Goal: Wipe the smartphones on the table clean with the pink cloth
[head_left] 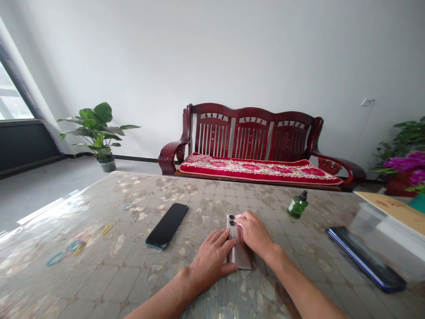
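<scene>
A light pinkish-gold smartphone (242,257) lies back side up on the table, its two round camera lenses at the far end. My left hand (214,254) holds it along its left edge, with the thumb near its bottom end and the fingers over its back. My right hand (254,232) is closed in a pinch on a small pale pink cloth (237,218), which touches the phone beside the lenses. Most of this cloth is hidden by the fingers. To the left, a black smartphone (168,225) lies screen up.
A green bottle (298,205) stands at the back right. Farther right are a dark blue-edged phone (365,259) and a clear plastic box (381,226) with a board on it. Several coloured bands (75,246) lie at the left. A wooden bench (250,137) stands beyond the table.
</scene>
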A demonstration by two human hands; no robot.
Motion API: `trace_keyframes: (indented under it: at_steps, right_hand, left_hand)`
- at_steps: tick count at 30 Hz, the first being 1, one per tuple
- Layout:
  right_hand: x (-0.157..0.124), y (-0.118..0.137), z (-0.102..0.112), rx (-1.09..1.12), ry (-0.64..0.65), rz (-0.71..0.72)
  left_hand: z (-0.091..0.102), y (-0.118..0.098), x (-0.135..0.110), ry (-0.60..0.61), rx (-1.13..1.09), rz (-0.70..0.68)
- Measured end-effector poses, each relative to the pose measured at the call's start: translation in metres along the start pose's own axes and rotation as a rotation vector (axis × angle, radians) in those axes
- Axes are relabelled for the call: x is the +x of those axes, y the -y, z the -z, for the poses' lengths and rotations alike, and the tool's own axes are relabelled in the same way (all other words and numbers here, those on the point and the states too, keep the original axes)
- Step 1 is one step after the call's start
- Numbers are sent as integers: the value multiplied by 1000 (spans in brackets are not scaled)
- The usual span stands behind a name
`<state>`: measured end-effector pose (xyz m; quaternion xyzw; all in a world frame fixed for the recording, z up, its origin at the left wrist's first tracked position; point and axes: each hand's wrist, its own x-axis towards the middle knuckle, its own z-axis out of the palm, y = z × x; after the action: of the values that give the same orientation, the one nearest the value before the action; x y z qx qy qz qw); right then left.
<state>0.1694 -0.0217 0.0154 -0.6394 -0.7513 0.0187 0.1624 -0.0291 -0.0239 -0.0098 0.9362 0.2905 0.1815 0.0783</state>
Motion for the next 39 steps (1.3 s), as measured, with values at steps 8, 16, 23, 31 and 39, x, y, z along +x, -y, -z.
trace_keyframes:
  at_steps: [8,16,23,31,39]
  right_hand:
    - [-23,11,6,33,16,99]
    - [5,7,0,-13,-13,-2]
    - [-26,14,8,15,26,97]
    - [-16,17,11,23,21,46]
    - [-30,22,14,58,70,159]
  left_hand:
    - [-3,1,1,-11,-19,-13]
    - [2,-1,1,50,6,12]
    - [3,-3,2,14,-2,0]
    - [3,-6,0,-41,-51,-50]
    - [-2,-10,-1,-56,-44,-102]
